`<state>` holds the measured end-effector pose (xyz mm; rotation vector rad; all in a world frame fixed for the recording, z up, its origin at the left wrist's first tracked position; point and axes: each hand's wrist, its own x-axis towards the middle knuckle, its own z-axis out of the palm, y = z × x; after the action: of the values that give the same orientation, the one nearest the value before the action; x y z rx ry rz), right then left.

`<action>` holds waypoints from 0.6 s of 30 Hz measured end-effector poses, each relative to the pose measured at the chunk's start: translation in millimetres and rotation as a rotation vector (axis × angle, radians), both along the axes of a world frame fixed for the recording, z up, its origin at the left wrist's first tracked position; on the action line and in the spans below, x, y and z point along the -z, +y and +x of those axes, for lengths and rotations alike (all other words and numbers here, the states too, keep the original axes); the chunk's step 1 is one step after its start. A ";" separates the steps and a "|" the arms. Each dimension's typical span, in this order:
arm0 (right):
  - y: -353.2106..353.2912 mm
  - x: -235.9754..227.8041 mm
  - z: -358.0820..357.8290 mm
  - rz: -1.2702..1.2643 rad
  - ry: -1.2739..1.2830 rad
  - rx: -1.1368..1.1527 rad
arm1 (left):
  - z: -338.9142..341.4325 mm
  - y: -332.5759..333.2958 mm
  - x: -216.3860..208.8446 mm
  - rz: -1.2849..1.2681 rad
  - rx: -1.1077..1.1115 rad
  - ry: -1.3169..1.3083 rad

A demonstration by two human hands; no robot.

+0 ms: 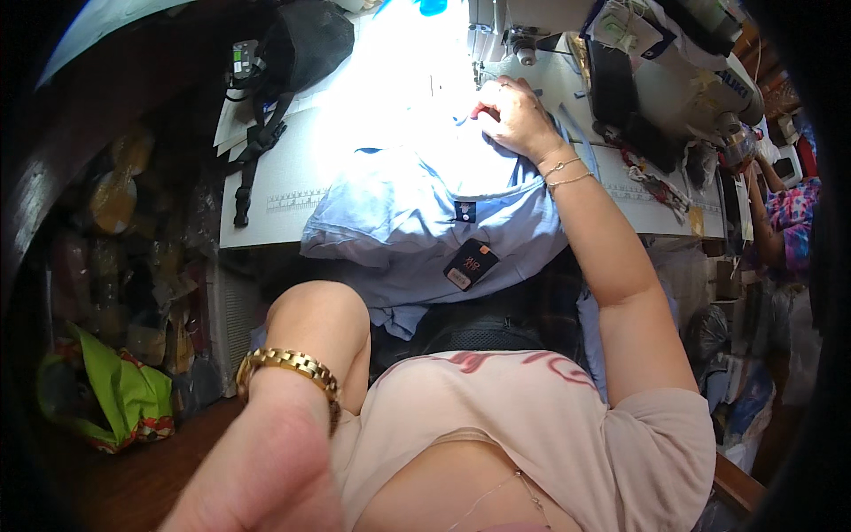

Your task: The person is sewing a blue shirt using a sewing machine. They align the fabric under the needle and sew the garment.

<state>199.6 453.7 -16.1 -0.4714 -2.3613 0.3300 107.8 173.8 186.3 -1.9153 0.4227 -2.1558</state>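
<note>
A light blue shirt [381, 204] lies bunched on the white sewing table and hangs over its front edge. A dark neck label [464, 211] and a dark hang tag [472, 265] show on it. Beside the presser foot [480, 75] of the sewing machine, my right hand [517, 115] is closed with thumb and finger pinching the shirt's fabric. My left hand [266, 474] is raised close to the camera, away from the shirt, a gold watch [292, 362] at its wrist. Its fingers fall outside the picture. Strong glare washes out the cloth left of the needle.
A black bag [310, 44] with a buckled strap [257, 146] rests at the table's left. Scissors, cloth scraps and a second sewing machine [722, 93] crowd the right. Another person's arm [764, 208] shows at far right. A green bag [115, 390] stands lower left.
</note>
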 end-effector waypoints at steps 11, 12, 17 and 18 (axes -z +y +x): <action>-5.4 -2.5 3.2 -0.002 -0.024 0.066 | 34.5 -5.9 -13.5 0.376 -0.465 -0.169; -7.4 -4.1 2.6 -0.008 -0.019 0.077 | 34.8 -10.9 -11.4 0.332 -0.410 -0.094; -4.0 -2.9 0.0 0.003 -0.041 0.039 | 27.1 -25.4 3.7 0.157 -0.255 0.185; -2.5 -2.5 1.1 -0.011 -0.067 0.035 | 29.7 -24.1 0.1 0.261 -0.361 0.084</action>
<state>200.7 451.2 -13.6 -0.5356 -2.4139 0.3166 137.5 149.7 186.2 -1.7819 0.3240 -1.7077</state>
